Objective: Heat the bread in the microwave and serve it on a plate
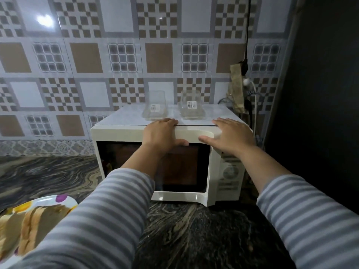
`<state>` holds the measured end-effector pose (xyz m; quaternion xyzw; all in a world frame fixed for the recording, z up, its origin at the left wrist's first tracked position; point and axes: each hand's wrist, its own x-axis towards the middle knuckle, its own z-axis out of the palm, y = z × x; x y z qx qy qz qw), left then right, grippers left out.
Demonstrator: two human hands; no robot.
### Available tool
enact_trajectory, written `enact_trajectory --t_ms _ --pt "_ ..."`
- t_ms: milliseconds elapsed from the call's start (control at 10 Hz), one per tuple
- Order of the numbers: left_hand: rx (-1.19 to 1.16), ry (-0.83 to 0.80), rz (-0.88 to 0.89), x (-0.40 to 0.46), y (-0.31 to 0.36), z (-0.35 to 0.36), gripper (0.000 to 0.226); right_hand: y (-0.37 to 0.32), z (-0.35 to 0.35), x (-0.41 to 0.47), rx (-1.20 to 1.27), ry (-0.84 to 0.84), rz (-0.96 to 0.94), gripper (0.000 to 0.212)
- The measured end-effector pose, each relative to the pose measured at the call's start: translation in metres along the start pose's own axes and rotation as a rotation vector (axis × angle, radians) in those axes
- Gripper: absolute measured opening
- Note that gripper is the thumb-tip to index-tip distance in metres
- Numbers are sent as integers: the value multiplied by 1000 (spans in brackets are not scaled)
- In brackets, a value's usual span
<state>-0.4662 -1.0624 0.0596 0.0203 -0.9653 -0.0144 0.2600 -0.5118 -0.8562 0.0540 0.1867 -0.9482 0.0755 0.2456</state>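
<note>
Both arms outstretched. Left hand (162, 133) grip curled over microwave (186, 133) door top edge; right hand (232, 136) flat on top corner, holding nothing. Bread (37, 228) on plate (48, 200), counter (194, 235) lower left.

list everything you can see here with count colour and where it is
microwave: one, cream white, on the counter against the tiled wall, door slightly ajar
clear plastic containers: two, transparent with barcode labels, on top of the microwave
plate: one, white with coloured pattern, on the counter at lower left
bread: several slices, brown crusted, on the plate
counter: one, dark marbled stone
cables and plug: dark and white, on the wall right of the microwave
left hand: gripping the door's top edge
right hand: flat on the microwave's top right corner
sleeves: two, grey striped
</note>
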Motion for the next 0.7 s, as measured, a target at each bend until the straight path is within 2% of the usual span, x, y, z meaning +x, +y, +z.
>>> enact_trajectory --t_ms 200,400,600,700 --pt "48 54 -23 1 4 4 77 1 9 3 -28 90 3 82" --pt "26 65 -65 4 5 11 76 3 13 5 -19 81 8 82" --pt "7 47 13 -8 15 6 67 -1 -6 4 58 -112 29 86" --pt "-108 164 19 -60 17 8 62 -15 -4 -55 149 66 36 73"
